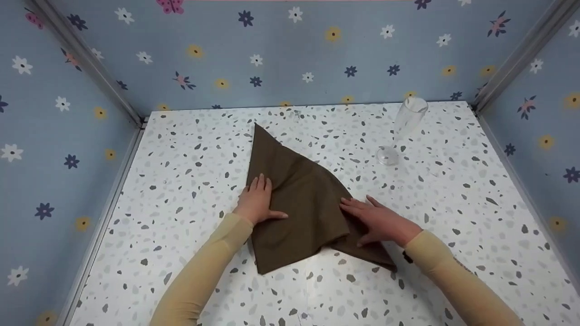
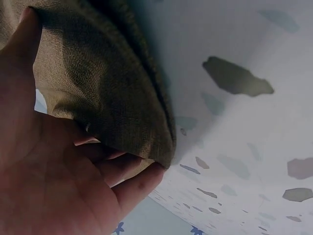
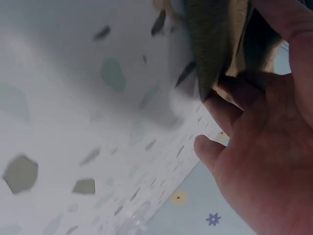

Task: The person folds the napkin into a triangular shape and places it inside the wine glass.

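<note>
A brown cloth napkin (image 1: 294,203), partly folded, lies creased on the speckled tabletop. One corner points to the back and another spreads to the front right. On its left edge my left hand (image 1: 256,202) rests with straight fingers and the thumb spread across the fabric; the left wrist view shows the fingertips (image 2: 142,181) along the cloth's edge. At the right edge, my right hand (image 1: 378,221) touches the napkin with extended fingers, its thumb over the lower right flap. In the right wrist view the fabric's corner (image 3: 208,63) meets these fingers, and the little finger stands apart.
A clear champagne flute (image 1: 406,122) stands at the back right of the white speckled table (image 1: 190,149). Blue flowered panels (image 1: 281,54) with grey metal posts border the table at the back and both sides.
</note>
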### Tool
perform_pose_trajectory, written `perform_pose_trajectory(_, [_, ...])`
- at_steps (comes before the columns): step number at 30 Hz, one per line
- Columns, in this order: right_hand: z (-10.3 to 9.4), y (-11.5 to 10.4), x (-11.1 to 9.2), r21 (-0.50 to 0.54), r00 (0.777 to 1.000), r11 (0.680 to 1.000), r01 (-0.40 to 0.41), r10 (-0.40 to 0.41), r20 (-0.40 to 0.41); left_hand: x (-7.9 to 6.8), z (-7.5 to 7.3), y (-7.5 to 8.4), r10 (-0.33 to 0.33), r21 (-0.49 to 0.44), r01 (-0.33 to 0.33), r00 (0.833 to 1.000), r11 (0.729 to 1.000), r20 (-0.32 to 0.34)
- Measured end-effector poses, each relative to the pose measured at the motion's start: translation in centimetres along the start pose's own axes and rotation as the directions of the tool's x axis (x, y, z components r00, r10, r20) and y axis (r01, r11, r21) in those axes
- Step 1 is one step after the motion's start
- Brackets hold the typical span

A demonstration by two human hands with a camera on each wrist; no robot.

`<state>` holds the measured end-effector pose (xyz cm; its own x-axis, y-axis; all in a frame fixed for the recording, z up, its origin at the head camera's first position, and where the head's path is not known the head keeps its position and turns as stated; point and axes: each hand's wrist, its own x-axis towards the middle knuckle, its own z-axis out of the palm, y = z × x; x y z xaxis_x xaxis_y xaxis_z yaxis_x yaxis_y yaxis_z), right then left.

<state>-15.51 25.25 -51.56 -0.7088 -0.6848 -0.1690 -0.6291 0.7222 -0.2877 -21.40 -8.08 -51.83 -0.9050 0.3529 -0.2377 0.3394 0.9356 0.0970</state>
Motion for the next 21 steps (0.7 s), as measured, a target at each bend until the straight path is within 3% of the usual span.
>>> perform_pose_trajectory(5, [-0.7,-0.3,0.0,-0.014,0.999,0.999,-0.046,0.046,0.023,0.4,-0.2,0.1,0.008,0.005,-0.008,1.0,1.0,0.006])
perform_pose_trajectory(10, [0.0,-3.7,-0.1,-0.021,0.991,0.992,-0.124,0.123,-0.047,0.9,-0.6,-0.4,0.063,-0.004,-0.063,0.998,0.998,-0.013])
perform_pose_trajectory(13, [0.9,-6.0,-0.1,-0.008,0.976,0.978,-0.21,0.209,-0.068,1.2,-0.8,-1.0,0.106,-0.025,-0.106,0.994,0.994,-0.024])
perform_pose_trajectory(16, [1.7,-7.7,-0.2,0.013,0.951,0.951,-0.308,0.308,-0.033,1.4,-0.7,-1.4,0.137,-0.039,-0.137,0.99,0.99,-0.016])
perform_pose_trajectory(19, [2.3,-8.5,-0.4,0.044,0.925,0.924,-0.38,0.38,-0.006,1.6,-0.6,-1.5,0.154,-0.039,-0.154,0.988,0.987,-0.007])
perform_pose_trajectory(21, [2.6,-8.4,-0.6,0.034,0.921,0.92,-0.39,0.39,-0.007,1.8,-0.5,-1.5,0.165,-0.039,-0.166,0.986,0.985,-0.011])
